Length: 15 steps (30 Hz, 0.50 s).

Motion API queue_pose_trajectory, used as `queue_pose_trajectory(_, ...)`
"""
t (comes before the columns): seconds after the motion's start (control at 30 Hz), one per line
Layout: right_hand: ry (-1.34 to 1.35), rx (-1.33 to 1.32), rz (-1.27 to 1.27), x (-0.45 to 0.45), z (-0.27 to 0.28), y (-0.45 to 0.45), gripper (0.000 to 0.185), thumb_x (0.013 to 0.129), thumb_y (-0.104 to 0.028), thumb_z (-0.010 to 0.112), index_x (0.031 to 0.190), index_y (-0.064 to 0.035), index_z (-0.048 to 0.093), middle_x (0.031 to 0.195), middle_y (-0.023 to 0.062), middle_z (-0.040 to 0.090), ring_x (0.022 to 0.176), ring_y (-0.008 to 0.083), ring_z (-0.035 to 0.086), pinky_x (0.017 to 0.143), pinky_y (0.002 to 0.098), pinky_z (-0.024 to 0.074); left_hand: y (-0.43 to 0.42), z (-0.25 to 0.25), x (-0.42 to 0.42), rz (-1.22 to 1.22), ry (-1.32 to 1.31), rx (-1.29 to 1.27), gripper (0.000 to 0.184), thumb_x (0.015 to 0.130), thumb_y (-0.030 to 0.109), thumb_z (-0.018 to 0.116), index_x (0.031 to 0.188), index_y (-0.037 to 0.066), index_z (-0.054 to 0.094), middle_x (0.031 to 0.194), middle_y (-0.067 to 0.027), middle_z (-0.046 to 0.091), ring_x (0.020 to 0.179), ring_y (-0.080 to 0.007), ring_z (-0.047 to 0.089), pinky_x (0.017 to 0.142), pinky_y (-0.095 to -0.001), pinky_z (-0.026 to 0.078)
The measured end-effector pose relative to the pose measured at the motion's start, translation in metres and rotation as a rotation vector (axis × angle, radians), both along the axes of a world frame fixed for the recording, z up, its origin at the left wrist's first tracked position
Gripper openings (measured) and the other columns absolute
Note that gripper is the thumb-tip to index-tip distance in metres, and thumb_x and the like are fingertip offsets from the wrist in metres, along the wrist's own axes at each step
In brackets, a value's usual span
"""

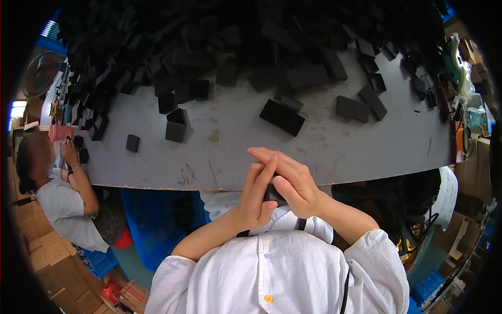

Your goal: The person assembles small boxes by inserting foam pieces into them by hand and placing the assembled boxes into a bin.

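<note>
My left hand (254, 194) and my right hand (297, 183) are pressed together just off the table's near edge. Between them is a small black box (274, 193), mostly covered by palms and fingers. Both hands' fingers are closed around it, and the right fingers lie over the left fingertips. Beyond them on the table, a black rectangular box (282, 117) lies at an angle. To its right rest two more black boxes, one flat (352, 109) and one tilted against it (373, 102).
A large heap of black boxes (209, 47) covers the far side of the grey table (235, 152). Another person (73, 199) sits at the left end with a hand near a pink container (60, 133). A blue crate (151, 225) stands under the table; cardboard boxes (57, 261) are stacked lower left.
</note>
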State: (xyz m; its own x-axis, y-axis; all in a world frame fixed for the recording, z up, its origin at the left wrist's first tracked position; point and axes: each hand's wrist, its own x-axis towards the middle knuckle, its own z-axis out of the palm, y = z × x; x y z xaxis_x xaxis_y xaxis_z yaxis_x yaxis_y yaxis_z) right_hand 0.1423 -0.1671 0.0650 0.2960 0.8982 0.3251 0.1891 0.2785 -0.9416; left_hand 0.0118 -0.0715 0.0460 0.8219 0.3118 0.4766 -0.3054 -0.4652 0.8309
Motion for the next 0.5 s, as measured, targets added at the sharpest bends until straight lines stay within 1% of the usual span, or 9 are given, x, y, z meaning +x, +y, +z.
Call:
queue_pose_trajectory(0.07, -0.006, -0.07, -0.037, -0.002, 0.0, -0.003, 0.06, 0.105, -0.038, 0.027, 0.138, 0.0061, 0.051, 0.137, 0.0232, 0.056, 0.121, 0.0363, 0.058, 0.102, 0.0416, 0.0448, -0.001, 0.002, 0.001, -0.008, 0.013, 0.012, 0.07, 0.104, 0.044, 0.04, 0.149, -0.009, 0.031, 0.127, -0.0238, 0.045, 0.109, -0.0333, 0.047, 0.092, -0.0423, 0.042)
queue_pose_trajectory(0.1, -0.007, -0.074, -0.034, -0.003, -0.001, -0.003, 0.06, 0.105, -0.038, 0.027, 0.138, 0.0061, 0.051, 0.137, 0.0232, 0.056, 0.121, 0.0363, 0.058, 0.102, 0.0416, 0.0448, -0.003, 0.003, 0.0, -0.016, 0.043, 0.005, 0.071, 0.104, 0.044, 0.039, 0.149, -0.009, 0.031, 0.127, -0.0239, 0.044, 0.109, -0.0335, 0.047, 0.093, -0.0423, 0.041)
queue_pose_trajectory(0.17, 0.113, -0.007, -0.01, -0.004, -0.003, 0.0, 0.068, 0.106, -0.047, 0.019, 0.141, 0.0034, 0.049, 0.137, 0.021, 0.057, 0.117, 0.0324, 0.06, 0.1, 0.0394, 0.0469, -0.004, 0.005, 0.0, -0.02, 0.07, -0.001, 0.071, 0.104, 0.044, 0.039, 0.149, -0.01, 0.03, 0.127, -0.0239, 0.044, 0.11, -0.0337, 0.046, 0.093, -0.0424, 0.041)
queue_pose_trajectory(0.2, 0.116, -0.009, -0.009, -0.006, -0.001, 0.001, 0.068, 0.106, -0.047, 0.019, 0.141, 0.0034, 0.049, 0.137, 0.021, 0.057, 0.117, 0.0324, 0.06, 0.1, 0.0394, 0.0469, -0.005, 0.006, -0.001, -0.014, 0.056, 0.001, 0.07, 0.104, 0.044, 0.039, 0.149, -0.01, 0.031, 0.127, -0.0239, 0.044, 0.11, -0.0336, 0.046, 0.094, -0.0422, 0.041)
queue_pose_trajectory(0.27, 0.543, -0.101, 0.044, -0.011, 0.008, 0.002, 0.077, 0.104, -0.058, 0.013, 0.145, -0.0012, 0.045, 0.135, 0.0188, 0.058, 0.113, 0.0273, 0.062, 0.098, 0.0367, 0.0494, -0.005, 0.007, -0.005, -0.006, 0.048, 0.0, 0.07, 0.104, 0.044, 0.039, 0.148, -0.01, 0.032, 0.127, -0.0238, 0.044, 0.11, -0.0336, 0.047, 0.095, -0.042, 0.041)
queue_pose_trajectory(0.3, 0.541, -0.1, 0.043, -0.012, 0.01, 0.004, 0.077, 0.104, -0.058, 0.013, 0.145, -0.0012, 0.045, 0.135, 0.0188, 0.058, 0.113, 0.0273, 0.062, 0.098, 0.0367, 0.0494, -0.003, 0.008, -0.006, -0.06, 0.06, -0.044, 0.07, 0.104, 0.044, 0.04, 0.147, -0.01, 0.033, 0.126, -0.0239, 0.045, 0.11, -0.0335, 0.047, 0.095, -0.0418, 0.04)
queue_pose_trajectory(0.37, 0.958, -0.224, 0.083, -0.012, 0.014, 0.005, 0.08, 0.103, -0.062, 0.011, 0.148, -0.004, 0.041, 0.133, 0.0179, 0.06, 0.109, 0.0228, 0.064, 0.096, 0.0338, 0.0513, -0.001, 0.008, -0.005, -0.113, 0.067, -0.09, 0.07, 0.104, 0.044, 0.04, 0.147, -0.01, 0.033, 0.126, -0.0239, 0.045, 0.111, -0.0334, 0.047, 0.096, -0.0416, 0.04)
queue_pose_trajectory(0.43, 0.973, -0.233, 0.081, -0.01, 0.015, 0.007, 0.079, 0.103, -0.062, 0.011, 0.148, -0.0035, 0.041, 0.129, 0.0174, 0.063, 0.107, 0.0204, 0.065, 0.095, 0.0323, 0.0521, -0.002, 0.008, -0.006, -0.168, 0.045, -0.074, 0.069, 0.104, 0.044, 0.039, 0.146, -0.011, 0.035, 0.126, -0.0245, 0.047, 0.112, -0.0338, 0.049, 0.097, -0.0415, 0.041)
queue_pose_trajectory(0.5, 0.808, -0.239, 0.16, -0.011, 0.011, 0.005, 0.079, 0.103, -0.061, 0.01, 0.147, -0.0031, 0.042, 0.126, 0.0163, 0.064, 0.105, 0.0205, 0.065, 0.094, 0.0323, 0.0524, 0.0, 0.01, -0.005, -0.173, 0.036, -0.075, 0.068, 0.104, 0.043, 0.04, 0.146, -0.011, 0.035, 0.126, -0.0252, 0.047, 0.111, -0.0348, 0.049, 0.096, -0.0418, 0.042)
